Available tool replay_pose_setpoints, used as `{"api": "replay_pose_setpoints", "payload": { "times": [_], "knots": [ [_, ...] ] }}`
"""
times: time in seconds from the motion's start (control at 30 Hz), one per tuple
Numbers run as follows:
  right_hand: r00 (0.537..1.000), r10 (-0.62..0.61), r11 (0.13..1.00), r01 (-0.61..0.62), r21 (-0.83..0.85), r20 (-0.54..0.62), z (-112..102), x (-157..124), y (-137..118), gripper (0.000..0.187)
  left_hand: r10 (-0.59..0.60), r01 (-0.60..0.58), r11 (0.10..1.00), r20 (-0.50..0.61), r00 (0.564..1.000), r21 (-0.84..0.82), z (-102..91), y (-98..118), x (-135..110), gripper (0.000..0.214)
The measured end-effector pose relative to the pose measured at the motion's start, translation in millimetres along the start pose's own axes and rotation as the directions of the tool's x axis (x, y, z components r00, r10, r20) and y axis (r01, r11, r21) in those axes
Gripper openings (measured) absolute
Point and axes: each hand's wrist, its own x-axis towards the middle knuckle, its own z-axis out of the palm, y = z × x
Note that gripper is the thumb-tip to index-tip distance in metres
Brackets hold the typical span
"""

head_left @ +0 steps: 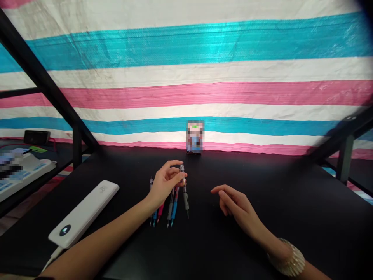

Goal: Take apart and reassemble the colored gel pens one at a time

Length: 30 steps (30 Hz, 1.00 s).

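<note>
My left hand [167,181] is closed on a retractable pen [185,192] with a clear barrel and a grey grip. The pen points tip down, its upper end between my fingers and thumb. Beneath and beside that hand lie several more pens on the black table: a grey-gripped pen [170,212], a blue-gripped pen [174,210] and a pink-gripped pen [160,212] among them. My hand covers some of their upper ends. To the right, my right hand [236,204] is apart from the pens, index finger stretched out, other fingers loosely bent, holding nothing.
On the table's left lies a white power bank [84,214] with a cable [54,256] plugged in. A small pixelated upright object [195,137] stands at the back edge before a striped sheet [233,93]. Black metal frame bars [76,144] flank the table; a white power strip [29,175] is further left.
</note>
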Motion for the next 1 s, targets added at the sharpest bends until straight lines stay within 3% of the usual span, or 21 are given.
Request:
{"api": "replay_pose_setpoints", "payload": {
  "times": [0.37,0.57,0.73,1.0],
  "knots": [
    [1.0,0.012,1.0,-0.012,0.004,-0.006,-0.1,0.4,1.5,0.049,0.009,-0.009,1.0,0.025,1.0,0.011,-2.4,3.2,0.7,0.049],
    [1.0,-0.002,1.0,0.002,0.0,-0.014,-0.3,0.4,-0.8,0.05,0.021,-0.022,0.999,0.027,0.999,0.024,-3.5,0.4,2.6,0.037],
    [1.0,-0.007,1.0,0.007,-0.006,-0.017,-1.6,0.3,-0.7,0.045,0.028,-0.03,0.998,0.04,0.999,0.056,-3.3,4.2,3.4,0.043],
    [0.998,-0.053,0.998,0.052,-0.019,-0.044,-3.6,1.8,1.2,0.037,0.055,-0.066,0.966,0.048,0.997,0.25,-1.6,10.2,6.8,0.041]
  ]
}}
